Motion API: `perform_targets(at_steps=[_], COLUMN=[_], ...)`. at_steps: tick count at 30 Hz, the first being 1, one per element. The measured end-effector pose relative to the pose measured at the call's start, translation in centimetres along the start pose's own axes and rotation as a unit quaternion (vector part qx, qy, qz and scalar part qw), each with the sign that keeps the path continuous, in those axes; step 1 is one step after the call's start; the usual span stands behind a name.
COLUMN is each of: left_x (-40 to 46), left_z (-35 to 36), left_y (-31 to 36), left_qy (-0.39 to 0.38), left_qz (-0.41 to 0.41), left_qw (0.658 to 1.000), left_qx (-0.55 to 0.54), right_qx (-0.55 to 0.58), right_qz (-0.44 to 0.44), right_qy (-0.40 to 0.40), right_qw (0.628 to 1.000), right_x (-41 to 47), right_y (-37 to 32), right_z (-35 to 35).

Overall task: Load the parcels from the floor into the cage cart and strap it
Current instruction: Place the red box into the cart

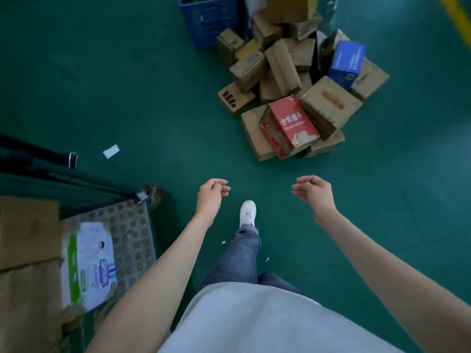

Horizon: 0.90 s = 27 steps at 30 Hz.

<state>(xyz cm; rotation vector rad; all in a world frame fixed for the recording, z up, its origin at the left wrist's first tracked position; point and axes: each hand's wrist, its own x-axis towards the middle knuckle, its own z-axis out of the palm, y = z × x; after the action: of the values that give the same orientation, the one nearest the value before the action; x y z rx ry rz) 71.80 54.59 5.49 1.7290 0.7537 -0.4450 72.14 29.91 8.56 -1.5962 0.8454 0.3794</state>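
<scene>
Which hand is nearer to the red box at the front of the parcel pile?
Right. The right hand hangs empty just below the red box, slightly to its right; the left hand is farther off, below and well to its left.

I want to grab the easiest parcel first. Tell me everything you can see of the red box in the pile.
The red box is a printed carton with pale lettering on its top face. It lies tilted at the near edge of the parcel pile, leaning on plain brown cartons beneath and beside it. It looks closed and intact. Neither hand touches it.

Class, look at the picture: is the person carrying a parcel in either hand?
No: the left hand and right hand hang loosely curled with nothing in them.
</scene>
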Motion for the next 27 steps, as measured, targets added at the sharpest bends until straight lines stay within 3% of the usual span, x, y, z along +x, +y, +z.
perform_targets(at_steps=[13, 27], left_x=[13.8, 25.2], left_z=[9.2, 22.0], left_y=[13.9, 22.3], left_qy=[-0.054, -0.016], left_qz=[-0.050, -0.156], left_qw=[0.996, 0.986], left_qx=[0.059, 0.049], right_qx=[0.003, -0.140], right_qz=[0.032, 0.035], right_qy=[0.073, -0.003], right_qw=[0.997, 0.990], right_x=[16.3, 34.2], right_y=[-9.9, -16.4], right_z=[-3.3, -8.7])
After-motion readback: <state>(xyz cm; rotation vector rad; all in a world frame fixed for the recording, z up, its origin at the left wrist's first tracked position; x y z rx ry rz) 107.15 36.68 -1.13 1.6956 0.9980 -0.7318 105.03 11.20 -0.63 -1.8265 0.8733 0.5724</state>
